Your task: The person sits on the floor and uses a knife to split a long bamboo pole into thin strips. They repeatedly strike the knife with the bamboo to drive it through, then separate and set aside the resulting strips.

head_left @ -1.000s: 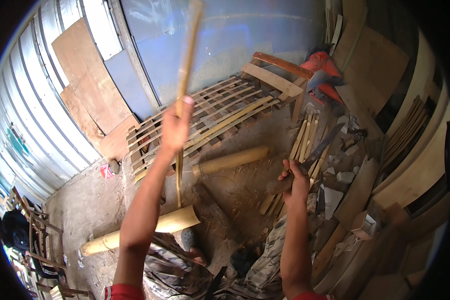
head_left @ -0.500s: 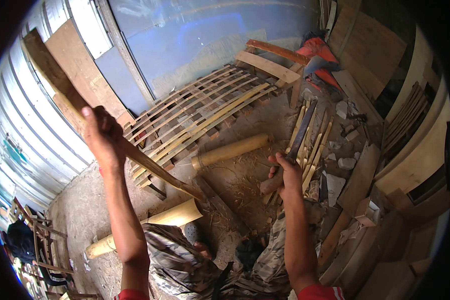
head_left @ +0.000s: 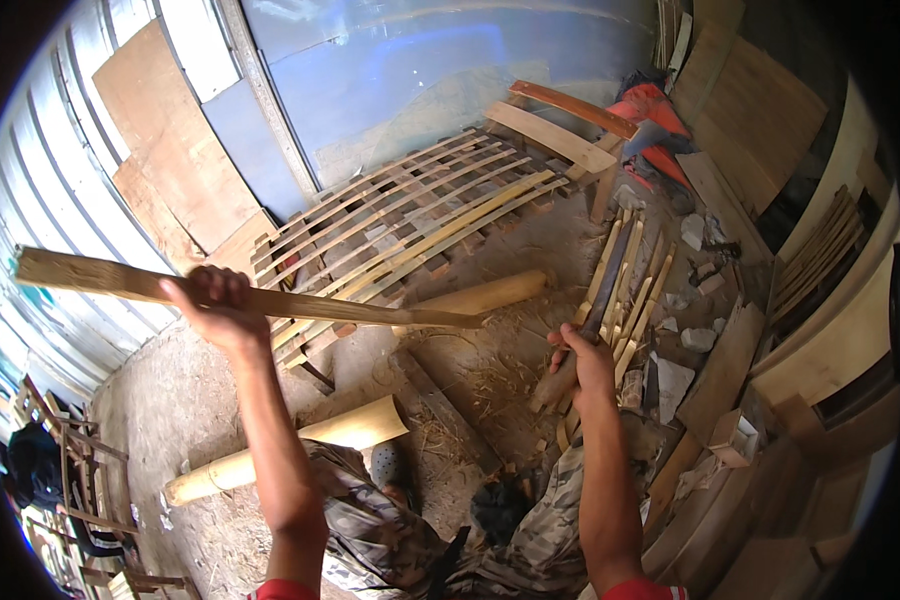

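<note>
My left hand [head_left: 225, 310] is closed around a long wooden stick [head_left: 100, 275], thick at its left end and tapering toward the right. The stick is held almost level above the floor, its thin end over the bamboo pieces. My right hand [head_left: 585, 368] grips a long, dark-bladed machete [head_left: 612, 275] by its wooden handle, the blade pointing away from me. Beneath that blade lie several split bamboo strips [head_left: 640, 315]. A split bamboo piece [head_left: 295, 452] rests on the floor left of my legs. Farther off is a bamboo pole [head_left: 495, 295], partly behind the stick.
A dark wooden block [head_left: 448, 412] lies before my feet among shavings. Bamboo slats [head_left: 400, 215] spread over bricks stand beyond, beside a wooden bench frame [head_left: 550, 138]. Broken stones [head_left: 698, 340] and planks [head_left: 725, 355] crowd the right. Wooden furniture [head_left: 95, 480] stands far left.
The stick has swung from a steep slant to nearly level, its thick end dropping and its thin end rising off the block. My right hand with the machete has shifted slightly.
</note>
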Motion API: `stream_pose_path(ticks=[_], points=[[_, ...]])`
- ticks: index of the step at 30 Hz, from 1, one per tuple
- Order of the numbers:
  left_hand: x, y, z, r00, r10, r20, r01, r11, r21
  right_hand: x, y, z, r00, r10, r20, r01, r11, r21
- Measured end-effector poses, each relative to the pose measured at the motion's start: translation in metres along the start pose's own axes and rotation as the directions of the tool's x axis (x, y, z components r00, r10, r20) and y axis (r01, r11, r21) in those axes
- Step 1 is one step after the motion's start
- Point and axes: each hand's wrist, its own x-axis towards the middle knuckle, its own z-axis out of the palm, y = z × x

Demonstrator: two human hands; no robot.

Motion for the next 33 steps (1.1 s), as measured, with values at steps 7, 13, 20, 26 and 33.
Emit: stream_pose_path(ticks=[7,13,20,26,33], points=[[-0.061,-0.095,-0.070,0.990,-0.128,0.065,0.134,0.987,-0.092,-0.010,0.029,0.020,0.986,0.116,0.123,-0.073,0.949,-0.306],[-0.057,-0.060,-0.078,0.994,-0.105,-0.040,0.106,0.994,0.025,-0.027,0.072,0.033,0.979,0.111,0.173,0.028,0.761,-0.648],[-0.056,-0.019,-0.123,0.997,-0.067,0.023,0.070,0.986,-0.149,-0.065,0.151,0.051,0.891,-0.096,0.443,0.432,0.473,-0.768],[-0.102,-0.017,-0.137,0.976,-0.114,-0.185,0.096,0.990,-0.103,-0.136,0.180,0.102,0.798,-0.075,0.598,0.569,0.422,-0.706],[-0.121,-0.030,-0.148,0.985,-0.163,-0.058,0.152,0.976,-0.158,-0.125,0.198,0.084,0.816,-0.063,0.574,0.562,0.316,-0.764]])
